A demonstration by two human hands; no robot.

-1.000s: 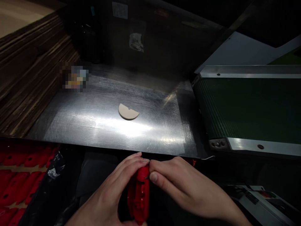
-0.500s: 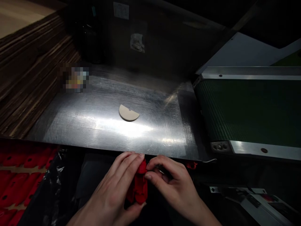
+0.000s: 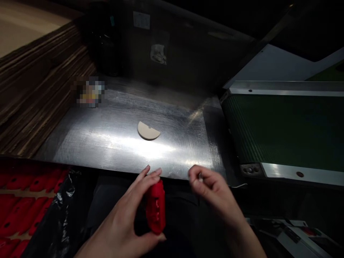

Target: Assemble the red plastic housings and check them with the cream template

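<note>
Red plastic part point(image 3: 155, 206) was held upright in the left hand point(image 3: 129, 222), just below the near edge of the desk point(image 3: 107, 143), over the person's lap. Left grip clenched on it: fingertips over its top end, thumb under its lower end. The part looked elongated with rounded ends, glossy, with small raised or recessed details on the facing side; finer form not resolvable in the dim light.

Right hand point(image 3: 212, 186) was beside the part, not touching it, fingers curled with thumb and forefinger pinched together. Whether anything small sat in that pinch could not be told.

Containers: at lower left a tray or box point(image 3: 16, 200) held many red parts point(image 3: 40, 182) of like colour, laid in rows; it was cut off by the frame edge and partly covered by black plastic film point(image 3: 61, 215).

On the desk, a metal sheet with glare, a pale half-disc point(image 3: 148, 130) lay flat near the middle, well apart from both hands. A blurred-out patch point(image 3: 88, 91) sat at the far left of the desk. Stacked corrugated cardboard point(image 3: 34, 86) stood left of the desk; a green conveyor belt point(image 3: 285, 125) lay to the right. The background was too dark to read.
</note>
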